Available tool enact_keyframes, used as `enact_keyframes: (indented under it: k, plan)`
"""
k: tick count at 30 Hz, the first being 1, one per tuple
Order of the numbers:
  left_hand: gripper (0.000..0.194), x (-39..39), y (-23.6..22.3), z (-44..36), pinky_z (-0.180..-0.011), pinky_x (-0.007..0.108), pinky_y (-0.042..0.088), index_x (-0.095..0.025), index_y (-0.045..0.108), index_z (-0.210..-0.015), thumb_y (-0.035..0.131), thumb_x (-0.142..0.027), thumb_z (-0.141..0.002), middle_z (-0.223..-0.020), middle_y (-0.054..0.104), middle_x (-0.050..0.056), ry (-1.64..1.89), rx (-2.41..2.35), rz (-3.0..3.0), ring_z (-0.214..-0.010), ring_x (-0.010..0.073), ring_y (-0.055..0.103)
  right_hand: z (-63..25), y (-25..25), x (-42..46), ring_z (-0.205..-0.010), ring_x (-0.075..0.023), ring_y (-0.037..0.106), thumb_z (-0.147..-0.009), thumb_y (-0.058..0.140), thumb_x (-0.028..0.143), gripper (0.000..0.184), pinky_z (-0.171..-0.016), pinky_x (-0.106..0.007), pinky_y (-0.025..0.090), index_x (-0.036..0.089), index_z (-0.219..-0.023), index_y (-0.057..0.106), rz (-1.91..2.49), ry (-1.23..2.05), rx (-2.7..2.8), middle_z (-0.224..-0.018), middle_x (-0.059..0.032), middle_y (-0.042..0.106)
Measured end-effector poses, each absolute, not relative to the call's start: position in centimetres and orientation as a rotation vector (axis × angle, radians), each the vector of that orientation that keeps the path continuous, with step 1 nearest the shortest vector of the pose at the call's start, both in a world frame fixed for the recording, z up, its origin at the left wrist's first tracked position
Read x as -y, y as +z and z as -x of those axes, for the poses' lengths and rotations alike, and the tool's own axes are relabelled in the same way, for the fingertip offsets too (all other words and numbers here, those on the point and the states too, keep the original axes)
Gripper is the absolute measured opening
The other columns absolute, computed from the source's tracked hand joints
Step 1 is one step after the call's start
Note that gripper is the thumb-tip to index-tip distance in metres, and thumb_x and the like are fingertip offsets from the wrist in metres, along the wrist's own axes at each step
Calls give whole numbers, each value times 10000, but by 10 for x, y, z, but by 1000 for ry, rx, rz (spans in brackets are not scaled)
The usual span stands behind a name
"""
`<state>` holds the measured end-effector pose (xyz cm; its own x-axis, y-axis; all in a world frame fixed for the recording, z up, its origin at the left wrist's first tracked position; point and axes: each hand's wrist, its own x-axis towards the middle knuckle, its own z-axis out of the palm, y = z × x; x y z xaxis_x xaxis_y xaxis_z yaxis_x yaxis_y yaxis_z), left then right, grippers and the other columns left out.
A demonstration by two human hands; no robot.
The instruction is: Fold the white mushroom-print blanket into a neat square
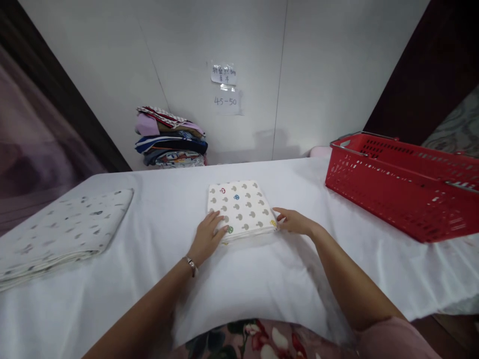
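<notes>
A folded white cloth (241,207) with a grey mushroom print and a few coloured mushrooms lies in the middle of the table. My left hand (208,235) rests on its front left corner, fingers spread and lying flat on the fabric. At the front right corner, my right hand (295,222) touches the cloth's side edge with its fingertips, the index finger held apart from the others. The layers show along the cloth's front edge. Farther left lies a larger folded white cloth (75,229) with small dark and faint prints, apart from both hands.
A red perforated basket (392,194) with metal handles stands on the table's right side. Behind the far edge rises a stack of folded fabrics (170,137) against the wall. A white sheet (157,214) covers the table. Handwritten paper signs (226,102) hang on the wall.
</notes>
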<state>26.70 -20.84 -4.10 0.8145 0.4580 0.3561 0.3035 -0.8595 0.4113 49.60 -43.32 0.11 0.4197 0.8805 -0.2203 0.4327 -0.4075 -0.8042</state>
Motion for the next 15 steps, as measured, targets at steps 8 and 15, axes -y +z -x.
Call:
enact_keyframes:
  k: [8, 15]
  plan:
    - [387, 214, -49, -260, -1083, 426, 268, -258, 521, -1176, 428, -446, -850, -1367, 410, 32, 695, -537, -2663, -1320, 233, 257, -458, -8, 442, -931, -193, 562, -711, 597, 257, 648, -807, -300, 430, 286, -1325, 391, 2085, 451, 1263, -1128, -17, 593]
    - [534, 213, -48, -253, -1078, 422, 250, -275, 416, -1296, 465, -509, -819, -1412, 343, 40, 575, -485, -2742, -1335, 252, 218, -450, -37, 436, -982, -191, 536, -810, 491, 306, 571, -837, -312, 411, 263, -1355, 327, 2243, 146, 1297, -1196, -48, 536]
